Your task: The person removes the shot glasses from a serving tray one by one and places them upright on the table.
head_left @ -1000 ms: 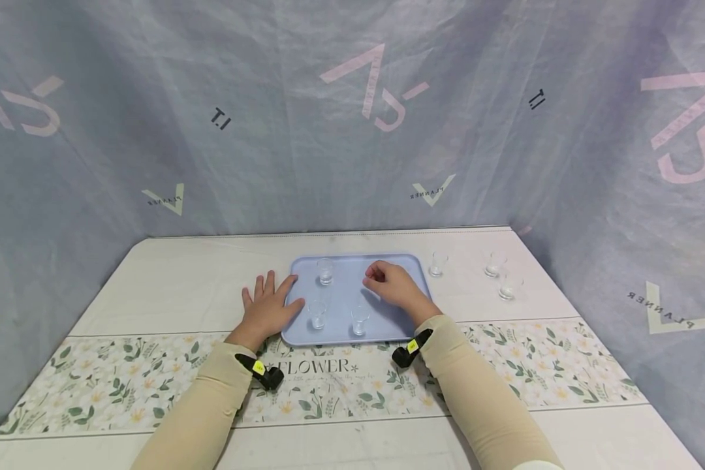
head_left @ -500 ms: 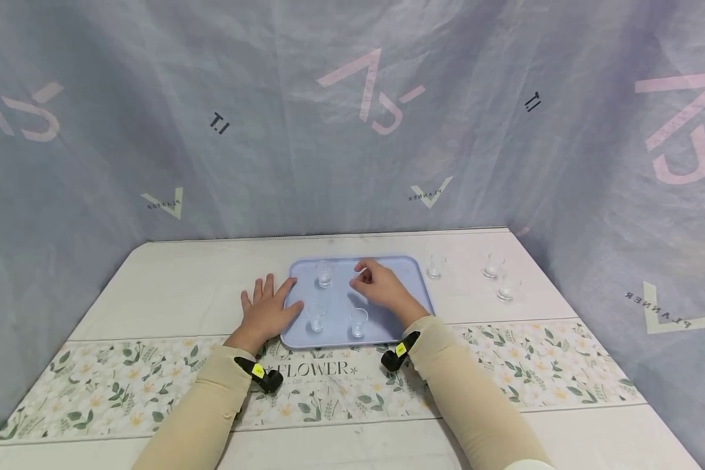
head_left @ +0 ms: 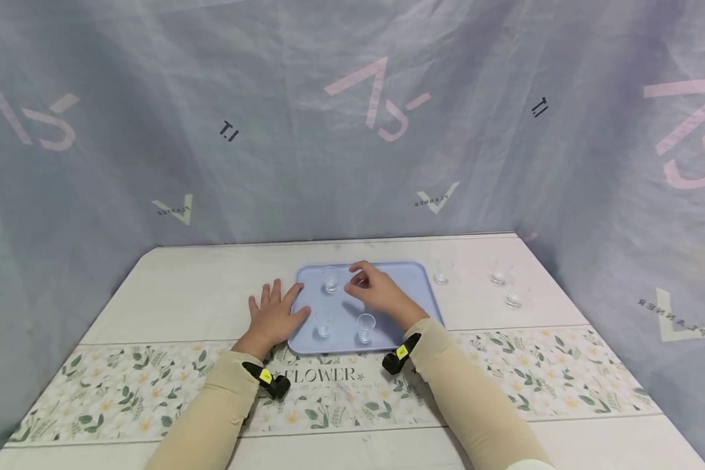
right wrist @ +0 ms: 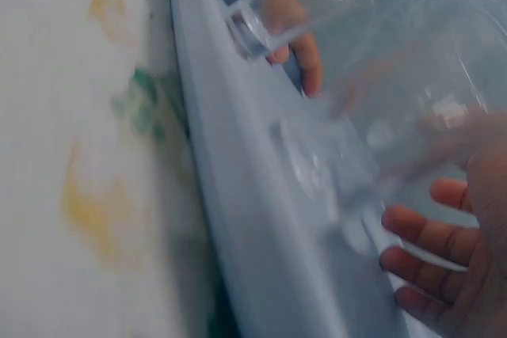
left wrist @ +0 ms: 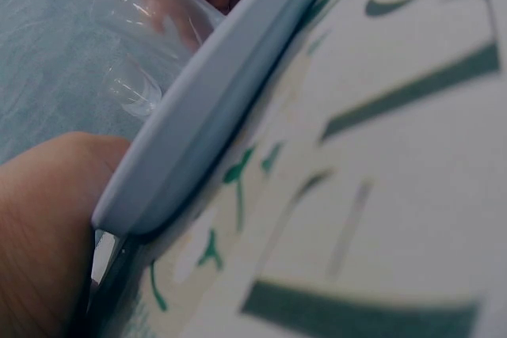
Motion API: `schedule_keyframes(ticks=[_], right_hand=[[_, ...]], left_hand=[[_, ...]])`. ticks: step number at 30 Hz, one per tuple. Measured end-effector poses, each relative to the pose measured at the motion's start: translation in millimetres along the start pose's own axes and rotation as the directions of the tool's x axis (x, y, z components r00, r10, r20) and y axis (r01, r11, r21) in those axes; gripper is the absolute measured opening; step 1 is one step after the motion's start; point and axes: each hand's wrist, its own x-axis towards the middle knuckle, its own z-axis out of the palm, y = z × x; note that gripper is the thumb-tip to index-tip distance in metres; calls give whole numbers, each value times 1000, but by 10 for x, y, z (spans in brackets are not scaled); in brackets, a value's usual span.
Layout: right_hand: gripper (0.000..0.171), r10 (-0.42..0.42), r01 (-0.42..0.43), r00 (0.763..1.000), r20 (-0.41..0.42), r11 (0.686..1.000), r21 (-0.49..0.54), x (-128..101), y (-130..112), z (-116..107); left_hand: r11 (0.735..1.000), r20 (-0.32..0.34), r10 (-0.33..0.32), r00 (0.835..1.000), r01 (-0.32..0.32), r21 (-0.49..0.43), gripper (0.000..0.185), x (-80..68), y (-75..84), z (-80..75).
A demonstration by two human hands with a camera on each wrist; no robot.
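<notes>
grey printed fabric walls in a pale table [head_left: 200, 287] crossed by a floral runner [head_left: 505, 372] near the person. blue tray [head_left: 414, 287] lies flat at the table's centre, its near edge touching the runner. three small clear glasses stand upright on it: far glass [head_left: 330, 279], near left glass [head_left: 323, 324], near right glass [head_left: 365, 328]. right hand [head_left: 376, 292] hovers over the tray's middle, fingers loosely curled, fingertips just beside the far glass; the head view shows nothing gripped, and the right wrist view is too blurred to settle contact. left hand [head_left: 274, 315] lies flat, fingers straight and spread, on the table against the tray's left edge, thumb on the rim, holding nothing. three more glasses stand on bare table right of the tray: nearest glass [head_left: 441, 272], far right glass [head_left: 499, 273], and one glass nearer the runner [head_left: 513, 295]. both arms wear beige sleeves with black wrist mounts.
</notes>
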Motion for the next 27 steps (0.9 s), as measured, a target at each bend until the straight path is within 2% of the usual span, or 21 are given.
schedule_keyframes(ticks=[9,14,18,21,24,27], right_hand=[[42,-120,106,986,115,987,122,-274,80,-158],[46,-199,164,957,210,971,173,-451,65,-212],[59,-246,216,928,278,967,134,-531,81,-209],[64,-244,232,926,288,970,76,-573,102,-189],[61,-247,247,933,262,968,34,-609,138,-163],[49,-278,284,934,225,959,5,-636,166,-142]], left_hand=[[1000,8,-4,1000,4,-3,72,7,24,-16],[1000,10,-7,1000,7,6,72,10,7,-20],[1000,9,-8,1000,8,-3,72,5,10,-30],[1000,11,-8,1000,9,-15,72,-4,11,-33],[1000,15,-7,1000,8,-14,72,-15,16,-34],[1000,11,-5,1000,5,-13,72,-20,22,-32]])
